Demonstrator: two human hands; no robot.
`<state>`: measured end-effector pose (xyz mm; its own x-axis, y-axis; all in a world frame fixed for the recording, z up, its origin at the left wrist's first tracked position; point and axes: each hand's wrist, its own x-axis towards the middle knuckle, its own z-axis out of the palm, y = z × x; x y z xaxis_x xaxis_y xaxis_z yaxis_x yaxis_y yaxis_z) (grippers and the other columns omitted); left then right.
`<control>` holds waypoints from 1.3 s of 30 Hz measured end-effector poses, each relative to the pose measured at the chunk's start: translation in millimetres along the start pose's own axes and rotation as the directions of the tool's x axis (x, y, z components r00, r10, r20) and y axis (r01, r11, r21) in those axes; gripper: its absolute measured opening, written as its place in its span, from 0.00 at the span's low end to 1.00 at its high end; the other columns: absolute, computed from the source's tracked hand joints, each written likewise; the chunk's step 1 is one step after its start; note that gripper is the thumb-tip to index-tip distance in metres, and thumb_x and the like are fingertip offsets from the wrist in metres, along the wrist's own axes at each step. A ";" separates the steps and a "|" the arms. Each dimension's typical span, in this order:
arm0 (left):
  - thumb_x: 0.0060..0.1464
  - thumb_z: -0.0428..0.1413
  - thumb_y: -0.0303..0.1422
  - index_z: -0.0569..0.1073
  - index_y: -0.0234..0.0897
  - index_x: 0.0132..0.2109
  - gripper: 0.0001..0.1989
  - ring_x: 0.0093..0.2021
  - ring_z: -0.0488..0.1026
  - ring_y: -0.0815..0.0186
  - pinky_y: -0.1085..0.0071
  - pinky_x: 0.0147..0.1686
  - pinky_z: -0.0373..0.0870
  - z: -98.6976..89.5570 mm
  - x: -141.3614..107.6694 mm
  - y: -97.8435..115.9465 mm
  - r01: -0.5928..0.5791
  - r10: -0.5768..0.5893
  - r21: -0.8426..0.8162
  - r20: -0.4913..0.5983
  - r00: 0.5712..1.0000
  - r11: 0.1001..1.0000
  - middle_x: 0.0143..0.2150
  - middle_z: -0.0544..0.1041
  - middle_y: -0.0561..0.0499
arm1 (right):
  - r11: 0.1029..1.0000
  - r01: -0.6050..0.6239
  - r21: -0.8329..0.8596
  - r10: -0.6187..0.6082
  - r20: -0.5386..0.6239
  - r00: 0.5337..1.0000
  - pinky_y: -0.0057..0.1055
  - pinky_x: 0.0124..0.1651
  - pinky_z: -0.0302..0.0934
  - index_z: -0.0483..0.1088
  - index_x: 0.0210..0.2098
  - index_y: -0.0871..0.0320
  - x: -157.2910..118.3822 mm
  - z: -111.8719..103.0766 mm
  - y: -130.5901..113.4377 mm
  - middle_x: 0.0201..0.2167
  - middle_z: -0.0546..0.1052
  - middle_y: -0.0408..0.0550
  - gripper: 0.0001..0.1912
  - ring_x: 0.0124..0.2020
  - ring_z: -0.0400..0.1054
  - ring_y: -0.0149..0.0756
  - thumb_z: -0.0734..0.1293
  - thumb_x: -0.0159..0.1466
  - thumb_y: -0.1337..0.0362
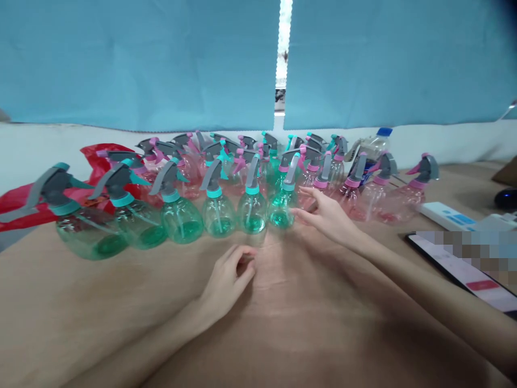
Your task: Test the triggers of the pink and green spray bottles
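Note:
A front row of spray bottles stands on the brown table. The left part of the row has green see-through bottles with turquoise collars and grey trigger heads, such as one green spray bottle. My right hand is at the right side of another green spray bottle; its thumb and fingers are apart, and whether the fingertips touch the bottle I cannot tell. My left hand rests over the table in front of the row, fingers loosely curled with a gap to the thumb and nothing in it. Pink spray bottles stand right of my right hand.
More pink and green bottles crowd behind the front row. A red plastic bag lies at the left. At the right are a clear bottle with a blue cap, a white and blue box-like item and a phone or tablet. Blue cloth hangs behind.

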<state>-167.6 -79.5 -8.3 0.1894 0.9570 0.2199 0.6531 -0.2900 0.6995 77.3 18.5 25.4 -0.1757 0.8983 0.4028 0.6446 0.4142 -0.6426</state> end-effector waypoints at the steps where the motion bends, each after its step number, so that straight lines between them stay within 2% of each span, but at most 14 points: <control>1: 0.58 0.50 0.26 0.71 0.39 0.43 0.08 0.41 0.76 0.63 0.63 0.45 0.72 3.7 5.5 1.4 -0.006 0.006 -0.005 -0.002 1.000 1.000 0.43 0.76 0.51 | 1.000 0.008 0.003 -0.008 -0.005 1.000 0.49 0.47 0.67 0.61 0.60 0.61 4.1 4.0 0.5 0.53 0.74 0.60 0.33 0.40 0.75 0.47 0.68 0.60 0.52; 4: 0.58 0.50 0.25 0.71 0.39 0.44 0.09 0.43 0.76 0.63 0.62 0.46 0.73 15.2 22.5 3.7 -0.041 0.041 -0.045 0.000 0.999 0.998 0.45 0.76 0.49 | 0.999 0.031 0.023 -0.031 -0.028 0.999 0.51 0.56 0.61 0.60 0.61 0.61 15.0 15.5 2.1 0.60 0.67 0.62 0.36 0.56 0.67 0.53 0.69 0.59 0.51; 6: 0.58 0.50 0.25 0.71 0.39 0.46 0.10 0.45 0.76 0.63 0.62 0.47 0.74 21.8 32.2 3.5 -0.064 0.064 -0.059 0.006 0.998 0.996 0.47 0.76 0.48 | 0.999 0.015 0.046 -0.013 -0.026 1.000 0.51 0.57 0.59 0.60 0.61 0.61 20.4 21.9 2.7 0.60 0.68 0.62 0.37 0.59 0.63 0.54 0.70 0.58 0.49; 11: 0.58 0.50 0.25 0.71 0.39 0.47 0.11 0.46 0.76 0.63 0.61 0.48 0.74 30.1 43.8 0.5 -0.091 0.091 -0.074 -0.005 0.996 0.993 0.48 0.75 0.48 | 0.997 -0.009 0.074 0.010 -0.002 1.000 0.50 0.50 0.63 0.66 0.52 0.60 28.7 32.1 4.0 0.50 0.74 0.59 0.29 0.51 0.69 0.52 0.69 0.58 0.48; 14: 0.58 0.50 0.25 0.70 0.39 0.47 0.11 0.47 0.76 0.63 0.62 0.48 0.74 30.2 43.6 0.2 -0.094 0.094 -0.078 -0.003 0.996 0.993 0.48 0.74 0.48 | 0.998 -0.008 0.065 0.009 -0.014 1.000 0.50 0.49 0.63 0.65 0.52 0.60 30.4 34.8 6.1 0.50 0.73 0.60 0.29 0.51 0.68 0.53 0.69 0.58 0.48; 19: 0.58 0.50 0.25 0.71 0.38 0.46 0.10 0.46 0.75 0.63 0.62 0.48 0.74 28.4 41.6 2.3 -0.088 0.088 -0.066 -0.001 0.996 0.994 0.47 0.74 0.48 | 0.999 -0.024 0.048 0.025 -0.017 1.000 0.47 0.45 0.64 0.65 0.48 0.60 29.6 33.1 3.5 0.46 0.74 0.59 0.27 0.46 0.70 0.53 0.68 0.58 0.48; 24: 0.57 0.50 0.25 0.70 0.38 0.45 0.10 0.41 0.77 0.64 0.64 0.43 0.75 27.8 40.7 3.8 -0.077 0.076 -0.045 -0.024 0.997 0.996 0.46 0.75 0.49 | 0.998 -0.064 0.026 0.064 -0.006 0.998 0.43 0.39 0.64 0.66 0.41 0.58 29.2 27.7 -2.1 0.39 0.76 0.55 0.22 0.40 0.71 0.49 0.70 0.56 0.49; 27: 0.58 0.50 0.26 0.71 0.38 0.44 0.09 0.39 0.76 0.65 0.65 0.42 0.75 27.3 40.4 4.3 -0.083 0.081 -0.035 -0.042 0.996 0.996 0.45 0.76 0.49 | 0.998 -0.057 0.032 0.057 0.020 0.998 0.42 0.40 0.64 0.66 0.41 0.59 28.2 24.6 -3.2 0.40 0.76 0.55 0.23 0.41 0.71 0.48 0.70 0.55 0.49; 32: 0.58 0.50 0.26 0.71 0.38 0.43 0.08 0.43 0.75 0.64 0.65 0.43 0.74 25.5 40.0 5.6 -0.113 0.111 -0.020 -0.077 0.991 0.993 0.44 0.76 0.49 | 0.996 -0.029 0.087 0.023 0.067 0.998 0.44 0.45 0.64 0.66 0.45 0.58 21.0 18.9 -3.0 0.45 0.76 0.55 0.23 0.46 0.71 0.49 0.70 0.57 0.51; 39: 0.60 0.50 0.29 0.71 0.38 0.42 0.06 0.43 0.75 0.63 0.66 0.40 0.74 24.3 37.5 12.7 -0.105 0.099 -0.040 -0.128 0.987 0.994 0.43 0.76 0.49 | 0.991 0.026 0.133 -0.043 0.123 0.991 0.48 0.52 0.63 0.63 0.53 0.58 -4.2 8.8 -1.2 0.52 0.73 0.58 0.31 0.52 0.69 0.50 0.70 0.58 0.48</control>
<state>-134.4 -47.0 -7.7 0.1576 0.9140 0.3739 0.5995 -0.3895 0.6993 70.7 15.5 18.7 -0.2934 0.8910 0.3465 0.5352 0.4534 -0.7127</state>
